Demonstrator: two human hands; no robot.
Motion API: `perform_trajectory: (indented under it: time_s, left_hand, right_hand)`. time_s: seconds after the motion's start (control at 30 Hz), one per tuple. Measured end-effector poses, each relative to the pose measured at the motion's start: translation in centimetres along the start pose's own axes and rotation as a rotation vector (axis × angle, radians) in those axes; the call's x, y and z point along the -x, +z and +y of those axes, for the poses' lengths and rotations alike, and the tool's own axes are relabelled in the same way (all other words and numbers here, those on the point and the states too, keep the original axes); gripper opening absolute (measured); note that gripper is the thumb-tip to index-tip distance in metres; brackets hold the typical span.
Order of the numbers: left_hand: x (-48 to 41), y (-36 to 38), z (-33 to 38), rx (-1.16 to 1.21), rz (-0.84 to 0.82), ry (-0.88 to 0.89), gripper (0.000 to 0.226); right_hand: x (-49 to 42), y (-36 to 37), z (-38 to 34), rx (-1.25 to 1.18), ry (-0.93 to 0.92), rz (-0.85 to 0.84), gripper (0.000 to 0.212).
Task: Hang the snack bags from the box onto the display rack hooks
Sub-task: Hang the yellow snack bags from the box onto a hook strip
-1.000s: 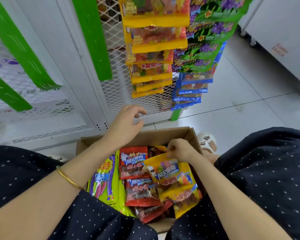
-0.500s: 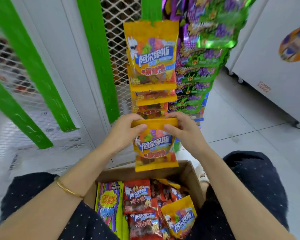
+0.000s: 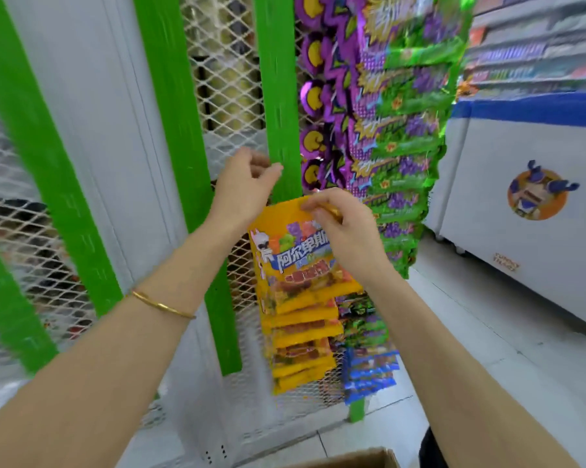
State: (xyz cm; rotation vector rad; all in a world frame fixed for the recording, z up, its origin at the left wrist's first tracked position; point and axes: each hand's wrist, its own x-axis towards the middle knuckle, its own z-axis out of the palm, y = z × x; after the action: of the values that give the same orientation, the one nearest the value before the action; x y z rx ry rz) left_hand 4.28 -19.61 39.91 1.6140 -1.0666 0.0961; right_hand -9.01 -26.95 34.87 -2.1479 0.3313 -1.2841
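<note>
Head view looks at a display rack [image 3: 227, 79] of white mesh with green uprights [image 3: 278, 96], the picture somewhat blurred. The right hand [image 3: 343, 228] pinches the top edge of a yellow snack bag [image 3: 301, 265] between thumb and curled fingers and holds it up against the rack, just right of the nearest green upright. The bag hangs upright, its printed face toward the camera, in front of a column of yellow bags [image 3: 301, 349] hung one below another. The left hand [image 3: 246, 190] is raised at the bag's upper left corner, fingers loosely curled with the thumb tip beside the green upright; I cannot tell whether it grips anything, and no hook can be made out behind the hands. A thin gold bracelet [image 3: 163, 305] sits on the left wrist. Right of the yellow column hang green and purple bags [image 3: 403, 146], with blue bags [image 3: 369, 373] lower down. One corner of the cardboard box [image 3: 362, 459] shows at the bottom edge, on the tiled floor [image 3: 470, 349]. A white freezer chest [image 3: 521, 258] stands at the right.
</note>
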Motion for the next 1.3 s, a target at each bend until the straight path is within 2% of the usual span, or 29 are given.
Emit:
perform_trajectory:
  time_s: [0.2,0.37,0.73,0.9,1.1,1.2,1.3]
  left_hand:
    - [-1.5,-0.5,1.3,-0.205,-0.137,0.0,0.034]
    - [-1.5,-0.6,2.0,-0.261,-0.201,-0.021,0.024]
    - [-1.1,-0.6,1.7,-0.239,-0.211,-0.103,0.036]
    - [-0.2,-1.0,1.1,-0.228,-0.239,-0.063,0.027]
    - [0.4,-0.8,-0.2,-0.232,-0.194,-0.019,0.012]
    - [1.4,-0.8,-0.5,-0.211,-0.161,-0.008,0.023]
    - [4.3,-0.6,-1.3,-0.292,-0.02,0.103,0.036]
  right_hand:
    - [-2.8,1.6,-0.2,0.074,-0.007,0.123,0.021]
    - [-3.2,2.2,-0.2,0.154,-0.03,0.173,0.019]
    - [-2.0,2.4,0.3,0.192,0.005,0.116,0.023]
    - [-0.9,2.5,1.1,0.183,0.052,0.065,0.02]
    - [-0.5,2.8,1.6,0.187,0.1,0.058,0.012]
    - [0.4,2.4,1.1,0.196,0.078,0.093,0.019]
    - [2.8,1.8,0.7,0.242,0.024,0.174,0.027]
